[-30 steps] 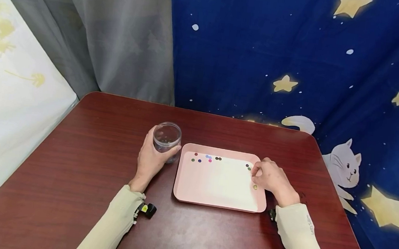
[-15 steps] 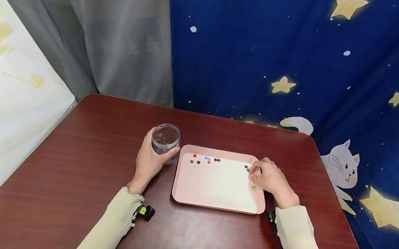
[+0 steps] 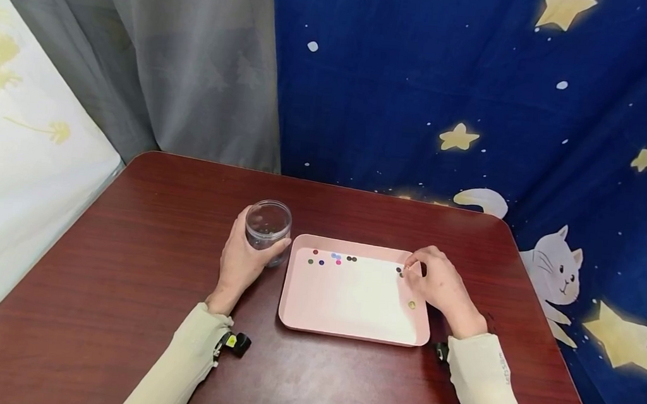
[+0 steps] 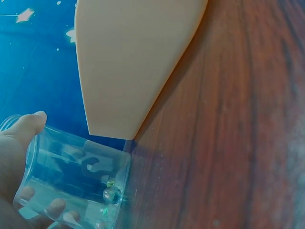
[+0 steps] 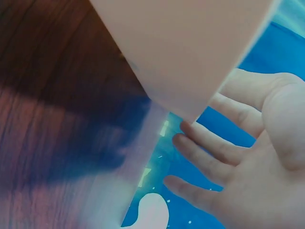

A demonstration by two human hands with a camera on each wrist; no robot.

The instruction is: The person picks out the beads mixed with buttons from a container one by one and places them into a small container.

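Note:
A clear plastic jar [image 3: 267, 229] stands on the table to the left of a pink tray [image 3: 287, 316]. My left hand [image 3: 241, 260] holds the jar around its side, the thumb near the rim. Small round beads [image 4: 112, 194] lie at the jar's bottom in the left wrist view. My right hand [image 3: 439, 281] reaches over the tray's right wall, thumb and index finger beside a dark bead [image 3: 398, 269] and a partly covered green one. Its other fingers extend outside the tray in the right wrist view, where the thumb and index tips are hidden behind the wall.
Several coloured beads, among them a pink one [image 3: 338, 263] and a red one [image 3: 316, 252], lie along the tray's far left part. A yellowish bead [image 3: 412, 305] lies near its right wall. Curtains [image 3: 365, 104] hang behind the reddish-brown table [image 3: 154, 246].
My right hand has moved slightly away from me and left along the tray's right side, its fingertips now against the green bead. My left hand and the jar keep their place.

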